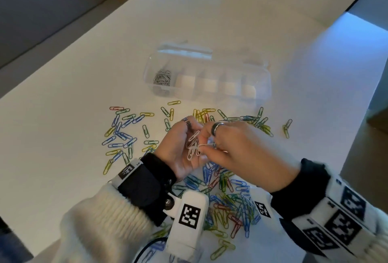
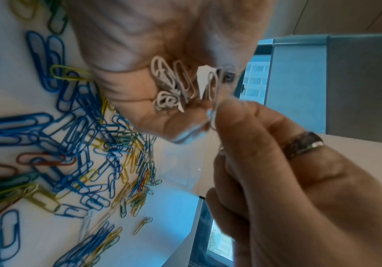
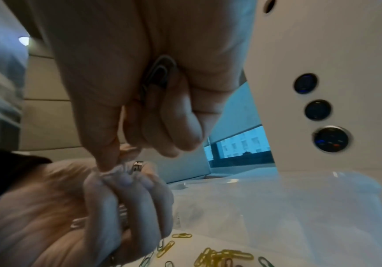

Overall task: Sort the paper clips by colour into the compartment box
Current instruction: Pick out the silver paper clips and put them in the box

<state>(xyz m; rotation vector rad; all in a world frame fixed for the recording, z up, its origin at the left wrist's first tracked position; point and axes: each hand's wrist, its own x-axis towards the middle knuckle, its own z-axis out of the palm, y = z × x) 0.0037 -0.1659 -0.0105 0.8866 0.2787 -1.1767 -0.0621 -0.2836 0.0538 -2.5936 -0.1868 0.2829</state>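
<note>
Your left hand (image 1: 177,147) is raised above the desk (image 1: 63,128), palm turned up and toward the right, fingers curled into a cup around a bundle of white paper clips (image 1: 194,146). The bundle's clips mostly run with their long axes near-to-far along the palm, a few lying crosswise at the near end. In the left wrist view the same white clips sit tangled in the crease of the palm.

Your right hand (image 1: 237,153) comes in from the right, back of the hand up, its grip closed: thumb and forefinger pinch a single white clip (image 2: 215,101) at the edge of the bundle, its long axis roughly upright in the left wrist view.

The clear compartment box (image 1: 206,76) lies farther away on the desk, long axis left-to-right, lid open toward the far side. Silver clips (image 1: 162,76) fill its leftmost compartment. Blue, yellow, green and red clips (image 1: 226,204) are scattered on the desk beneath and around both hands.
</note>
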